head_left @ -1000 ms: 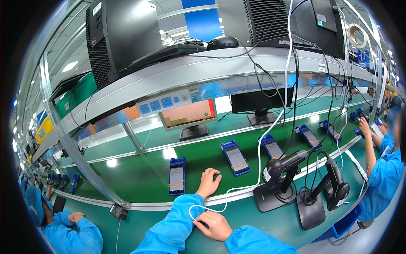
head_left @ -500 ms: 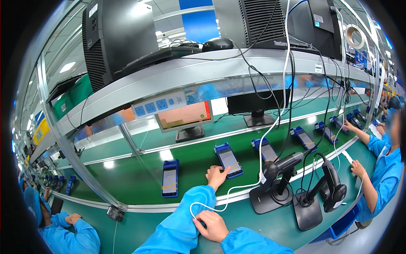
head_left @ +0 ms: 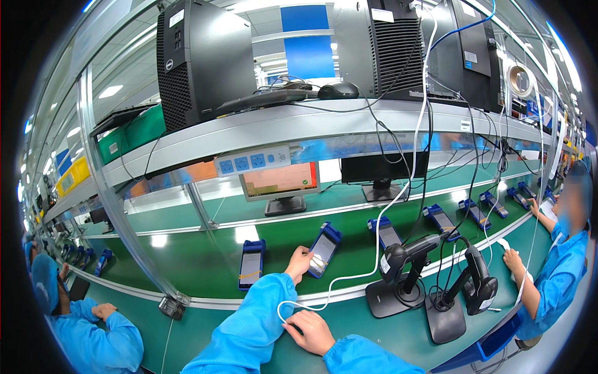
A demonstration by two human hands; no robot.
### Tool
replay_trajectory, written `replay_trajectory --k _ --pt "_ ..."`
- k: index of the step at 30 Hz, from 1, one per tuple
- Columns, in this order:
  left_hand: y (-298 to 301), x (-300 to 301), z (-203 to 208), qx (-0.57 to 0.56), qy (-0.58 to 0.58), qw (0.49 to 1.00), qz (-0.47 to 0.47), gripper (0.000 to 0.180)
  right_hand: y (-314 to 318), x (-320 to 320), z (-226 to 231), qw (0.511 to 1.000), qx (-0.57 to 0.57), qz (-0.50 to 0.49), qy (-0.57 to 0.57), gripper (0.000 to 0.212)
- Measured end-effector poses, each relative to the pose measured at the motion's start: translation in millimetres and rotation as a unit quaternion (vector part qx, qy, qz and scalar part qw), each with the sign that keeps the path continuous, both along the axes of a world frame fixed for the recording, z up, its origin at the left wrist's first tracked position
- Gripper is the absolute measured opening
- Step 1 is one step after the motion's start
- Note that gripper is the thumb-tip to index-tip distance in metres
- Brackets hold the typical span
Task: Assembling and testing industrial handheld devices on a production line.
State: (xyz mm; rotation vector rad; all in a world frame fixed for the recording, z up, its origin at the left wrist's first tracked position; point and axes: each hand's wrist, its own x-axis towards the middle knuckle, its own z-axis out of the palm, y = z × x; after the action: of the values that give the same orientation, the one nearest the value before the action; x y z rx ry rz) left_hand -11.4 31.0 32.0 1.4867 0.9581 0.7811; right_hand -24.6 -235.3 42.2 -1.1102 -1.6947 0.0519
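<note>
My left hand [head_left: 299, 263] is closed on the lower left edge of a blue handheld terminal [head_left: 325, 248], fingers on its side. The terminal lies tilted on the green belt, its top leaning right, a band across its screen. Closer in, my right hand [head_left: 311, 332] pinches the end of a white cable [head_left: 335, 293] between thumb and fingers; its tip is hidden there. Another blue terminal [head_left: 251, 265] with a yellow band lies left of my left hand, screen up. Further terminals [head_left: 386, 233] are spaced along the belt to the right.
Two black barcode scanners [head_left: 408, 252] [head_left: 481, 280] on stands are at the right, with cables hanging among them. A metal post [head_left: 128, 218] rises at the left. Monitors [head_left: 280, 181] stand behind the belt. Co-workers in blue sit at the left [head_left: 93, 330] and right [head_left: 554, 268].
My left hand has moved left and taken hold of the terminal's edge, and the terminal has turned so its top leans right. My right hand stays on the cable. The view has tilted slightly.
</note>
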Motion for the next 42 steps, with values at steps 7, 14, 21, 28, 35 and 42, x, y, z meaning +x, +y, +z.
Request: replay_trajectory --k 7,14,21,28,35,42 --pt "-42 -82 -1 0.191 -0.008 0.976 -0.099 0.021 -1 -3 10 0.992 0.084 -0.006 -0.091 0.017" --pt "-140 -157 55 0.256 0.104 0.952 -0.13 0.023 -6 7 17 0.985 0.123 -0.037 -0.112 0.023" --pt "-187 -207 59 0.326 0.16 0.914 -0.183 0.029 -14 16 32 0.98 0.153 -0.105 -0.076 0.025" --pt "-199 -214 37 0.377 0.085 0.904 -0.183 0.029 -12 9 25 0.994 0.05 -0.096 0.02 0.013" --pt "-199 -208 23 0.392 0.002 0.911 -0.128 0.031 -14 10 29 0.995 0.022 -0.089 0.04 0.012" --pt "-198 -213 17 0.351 0.013 0.927 -0.134 0.033 -13 12 32 0.997 0.016 -0.071 -0.008 0.014"
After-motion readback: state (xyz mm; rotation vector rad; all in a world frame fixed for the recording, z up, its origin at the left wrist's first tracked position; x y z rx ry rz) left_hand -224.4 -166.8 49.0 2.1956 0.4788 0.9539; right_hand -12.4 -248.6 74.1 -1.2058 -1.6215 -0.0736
